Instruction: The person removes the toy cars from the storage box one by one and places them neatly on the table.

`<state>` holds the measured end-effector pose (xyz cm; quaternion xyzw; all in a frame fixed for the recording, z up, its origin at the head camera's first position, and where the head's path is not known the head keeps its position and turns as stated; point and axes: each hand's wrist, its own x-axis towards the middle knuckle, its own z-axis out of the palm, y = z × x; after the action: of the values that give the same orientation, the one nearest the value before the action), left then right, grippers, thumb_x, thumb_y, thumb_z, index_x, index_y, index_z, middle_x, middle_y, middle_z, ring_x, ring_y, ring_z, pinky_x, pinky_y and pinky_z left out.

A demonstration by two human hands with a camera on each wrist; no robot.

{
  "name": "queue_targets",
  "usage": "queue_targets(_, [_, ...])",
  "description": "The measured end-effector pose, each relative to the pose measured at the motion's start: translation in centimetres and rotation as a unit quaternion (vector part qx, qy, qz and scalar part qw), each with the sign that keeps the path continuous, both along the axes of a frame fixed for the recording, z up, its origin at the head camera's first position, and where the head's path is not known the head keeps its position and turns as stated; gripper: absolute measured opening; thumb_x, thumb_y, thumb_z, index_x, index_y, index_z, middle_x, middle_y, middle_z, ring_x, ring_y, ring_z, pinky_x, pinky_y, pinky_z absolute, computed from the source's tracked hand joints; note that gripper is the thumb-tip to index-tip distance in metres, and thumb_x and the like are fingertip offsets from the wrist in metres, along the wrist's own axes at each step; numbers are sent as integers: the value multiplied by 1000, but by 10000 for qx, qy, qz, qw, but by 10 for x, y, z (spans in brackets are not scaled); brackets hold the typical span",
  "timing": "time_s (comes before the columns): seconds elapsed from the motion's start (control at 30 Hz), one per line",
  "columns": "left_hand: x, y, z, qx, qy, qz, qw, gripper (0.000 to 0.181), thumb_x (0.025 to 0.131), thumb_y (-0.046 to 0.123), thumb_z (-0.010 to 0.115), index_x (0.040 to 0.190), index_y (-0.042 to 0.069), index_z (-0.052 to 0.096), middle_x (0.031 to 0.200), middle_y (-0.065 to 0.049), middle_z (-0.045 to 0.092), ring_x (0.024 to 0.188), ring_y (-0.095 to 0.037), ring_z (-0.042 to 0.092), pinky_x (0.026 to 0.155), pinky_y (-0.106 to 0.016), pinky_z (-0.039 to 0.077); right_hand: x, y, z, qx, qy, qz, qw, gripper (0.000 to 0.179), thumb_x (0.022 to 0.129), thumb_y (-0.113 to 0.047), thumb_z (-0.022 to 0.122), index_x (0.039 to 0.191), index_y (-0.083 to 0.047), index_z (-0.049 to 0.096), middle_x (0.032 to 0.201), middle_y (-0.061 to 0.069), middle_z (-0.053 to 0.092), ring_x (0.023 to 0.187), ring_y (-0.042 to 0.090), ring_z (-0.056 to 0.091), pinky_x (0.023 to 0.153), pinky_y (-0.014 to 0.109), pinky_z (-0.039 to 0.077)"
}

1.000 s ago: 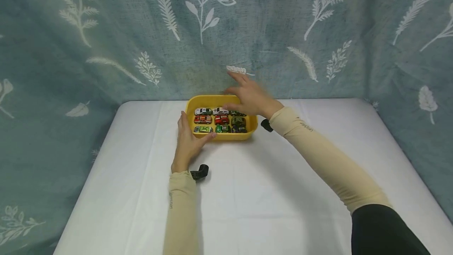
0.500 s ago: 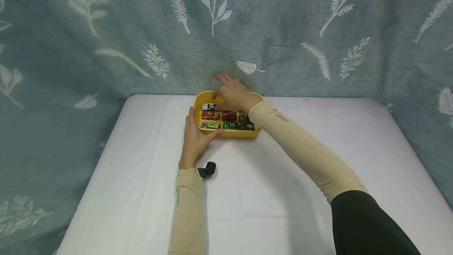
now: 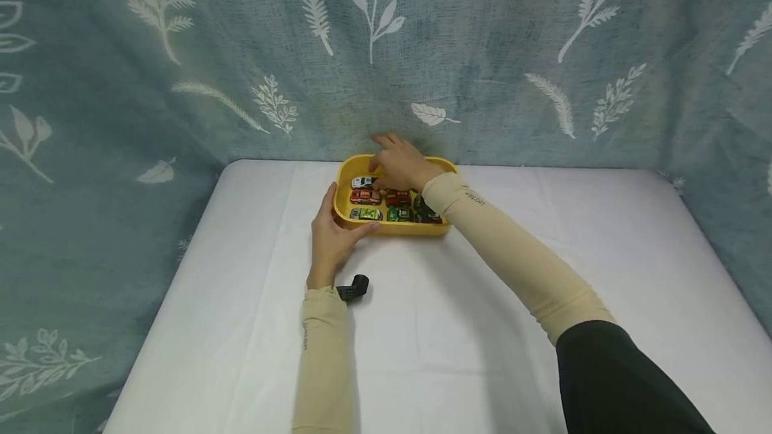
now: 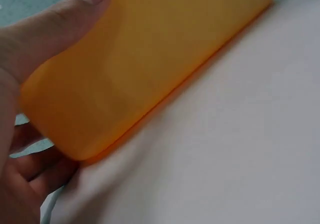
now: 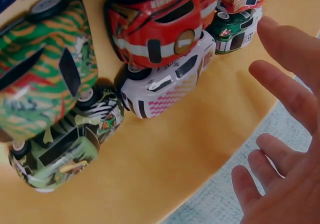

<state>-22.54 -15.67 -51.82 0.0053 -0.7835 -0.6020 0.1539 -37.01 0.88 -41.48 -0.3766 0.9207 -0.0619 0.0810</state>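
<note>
Head view: chief hazard likely lies under the right hand [image 3: 402, 165], held over the yellow tray [image 3: 416, 228], where toy cars [image 3: 365, 197] sit in close rows. A pinch at the white and green car [image 5: 236, 31], right at that hand's fingertips, could knock the white and pink car [image 5: 165, 86] next to it, little room showing between them. The right sleeve [image 3: 500, 240] crosses low at the tray end farthest from the left hand [image 3: 330, 240]; a dip there might drag the dark cars out of row. Shells look smooth, wheels visible, so a push instead of a grip would probably roll one off. Should the left hand slacken, the tray could slide over the white surface [image 3: 253, 327] under a sideways pull.

Right hand: thumb and fingers apart, nothing seen between them; one tip meets the white and green car's end in the right wrist view, contact impossible to tell. Left hand: clamped on the tray corner nearest it, thumb along the near wall, other fingers round the end, low by the base. Tray lies directly ahead of the left hand, below the right.
</note>
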Motion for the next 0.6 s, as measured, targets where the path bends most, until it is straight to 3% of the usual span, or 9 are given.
queue_targets(0.13, [2, -6, -2, 578, 102, -188, 9981, 111, 76, 16, 98, 167, 9, 33, 160, -20, 51, 137, -35, 60, 117, -45, 52, -1, -2, -2, 7, -78, 11, 10000, 41, 99, -35, 78, 134, -15, 75, 175, 18, 23, 161, 39, 22, 127, 63, 33])
queue_targets(0.33, [4, -15, -3, 938, 88, -366, 9949, 103, 78, 8, 95, 165, 12, 39, 156, -21, 55, 137, -37, 61, 119, -46, 49, -4, -5, -7, 41, -73, 91, 9999, 39, 100, -33, 77, 134, -14, 75, 174, 18, 25, 161, 40, 22, 128, 62, 32])
queue_targets(0.6, [1, -21, -3, 1359, -44, -622, 9888, 98, 83, -7, 86, 165, 7, 35, 165, -24, 44, 146, -43, 52, 122, -51, 45, -9, -7, -16, 75, -7, 216, 9997, 35, 101, -31, 75, 133, -14, 75, 173, 19, 29, 159, 42, 26, 129, 62, 31])
